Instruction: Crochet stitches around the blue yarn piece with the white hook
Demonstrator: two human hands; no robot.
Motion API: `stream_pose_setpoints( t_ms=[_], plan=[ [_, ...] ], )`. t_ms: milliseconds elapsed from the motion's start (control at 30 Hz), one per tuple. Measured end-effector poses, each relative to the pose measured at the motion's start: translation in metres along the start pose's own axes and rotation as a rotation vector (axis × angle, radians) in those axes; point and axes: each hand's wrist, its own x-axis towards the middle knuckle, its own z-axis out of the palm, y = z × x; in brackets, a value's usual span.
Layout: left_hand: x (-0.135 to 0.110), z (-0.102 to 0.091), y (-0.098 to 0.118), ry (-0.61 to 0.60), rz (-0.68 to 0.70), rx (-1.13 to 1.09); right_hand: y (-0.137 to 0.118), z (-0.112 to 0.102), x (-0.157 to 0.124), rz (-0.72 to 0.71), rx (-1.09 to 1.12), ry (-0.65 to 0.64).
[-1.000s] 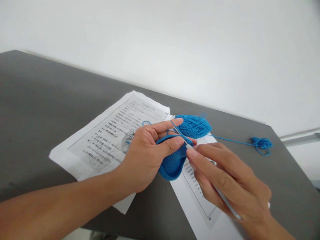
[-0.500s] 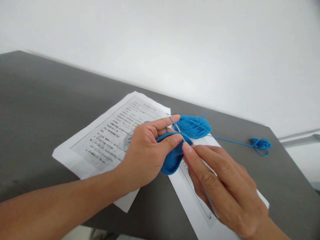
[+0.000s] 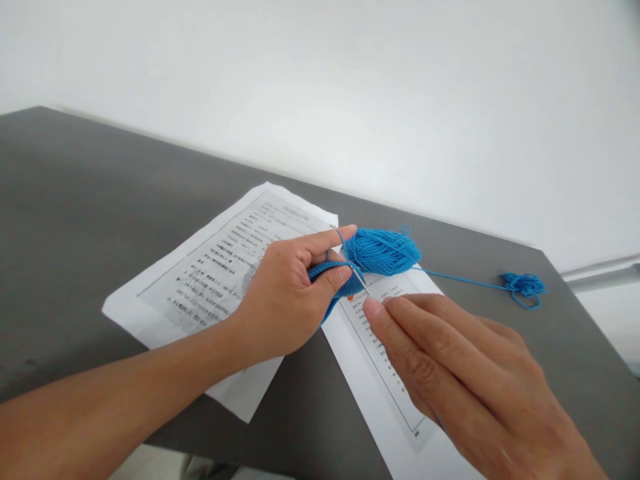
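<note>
Pinched between the thumb and fingers of my left hand [image 3: 287,293] is a piece of blue crochet work [image 3: 350,285], largely covered by that hand. A strand of blue yarn loops over its outstretched index finger. My right hand [image 3: 465,367] grips a thin metal crochet hook [image 3: 361,277] between thumb and index finger. The hook's tip end reaches the upper edge of the crochet work, near my left thumb. Just behind my left fingertips lies a skein of blue yarn [image 3: 385,252].
A printed sheet [image 3: 200,280] lies under my left hand and a second printed sheet [image 3: 370,393] under my right. A yarn strand runs right to a small blue tangle [image 3: 524,285] on the grey table [image 3: 125,173]. A white wall [image 3: 320,87] rises behind.
My right hand has drawn back slightly to the right and down, baring more of the hook. The crochet work has tilted, so its round face shows less.
</note>
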Motion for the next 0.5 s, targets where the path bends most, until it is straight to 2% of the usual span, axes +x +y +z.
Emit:
stream_pose_setpoints(
  t_ms=[133, 267, 333, 400, 500],
  plan=[
    [0.003, -0.001, -0.003, -0.069, 0.063, 0.052, 0.002, 0.0, -0.01, 0.065, 0.031, 0.063],
    [0.004, -0.003, -0.005, -0.13, 0.078, 0.034, 0.008, 0.001, -0.018, 0.155, 0.063, 0.204],
    [0.004, -0.004, -0.005, -0.132, 0.074, 0.021, 0.011, 0.002, -0.018, 0.246, 0.131, 0.254],
    [0.005, -0.005, -0.005, -0.13, 0.067, 0.008, 0.013, 0.005, -0.015, 0.353, 0.292, 0.299],
    [0.004, -0.005, -0.005, -0.149, 0.035, -0.025, 0.015, 0.013, -0.01, 0.502, 0.68, 0.454]
  ],
)
